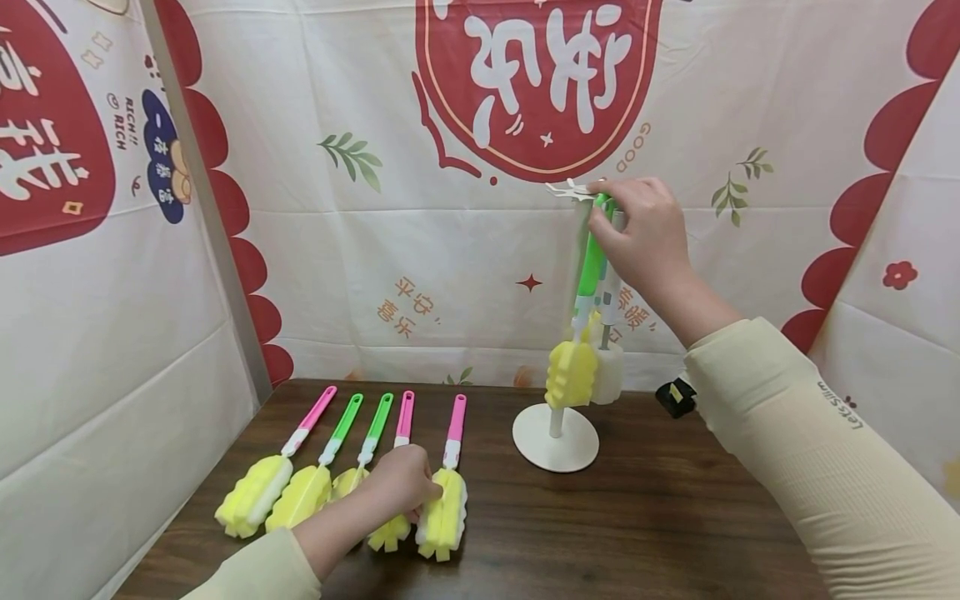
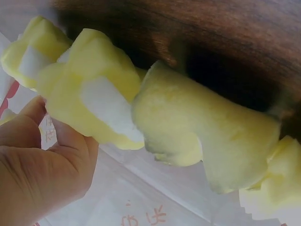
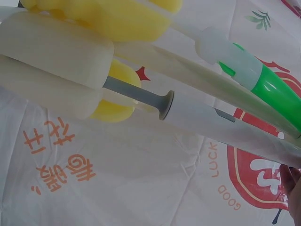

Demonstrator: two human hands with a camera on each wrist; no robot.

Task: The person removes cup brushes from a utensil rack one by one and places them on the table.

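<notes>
At the top of a white hanging stand (image 1: 556, 439), my right hand (image 1: 643, 229) pinches the end of a green-handled sponge brush (image 1: 591, 265), whose yellow sponge hangs downward. A white-sponged brush (image 3: 207, 115) with a pale handle hangs beside it. Another yellow sponge (image 3: 114, 89) is partly hidden behind that one. Low on the table, my left hand (image 1: 397, 483) has curled fingers at the yellow and white sponge of the rightmost pink-handled brush (image 1: 442, 521). In the left wrist view, that hand's fingertips (image 2: 40, 104) meet the sponge; their exact grip is partly hidden.
Left of it on the dark wooden table (image 1: 660, 517) lie a second pink-handled brush (image 1: 405, 412), two green-handled brushes (image 1: 303, 492) and another pink-handled brush (image 1: 255, 492). A small black object (image 1: 677, 398) is near the back right. Printed cloth (image 1: 487, 283) hangs behind.
</notes>
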